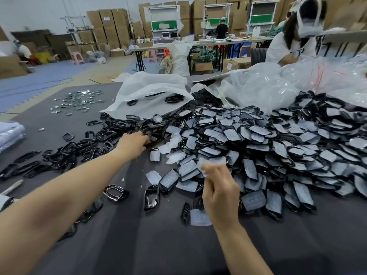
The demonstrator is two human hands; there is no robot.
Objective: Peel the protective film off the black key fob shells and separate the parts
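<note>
- Translucent film piece is pinched in the right hand; peeling looks done.
- Left hand reaches the black frames; its grip cannot be told.
- Next: drop the film.

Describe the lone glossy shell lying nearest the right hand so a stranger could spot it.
Start at the big heap of film-covered shells on the dark table. Go to its near-left edge, left of the right hand. The bare shell lies hollow side up, all black, with no film.

frames left | filmed shells right | bags behind
</note>
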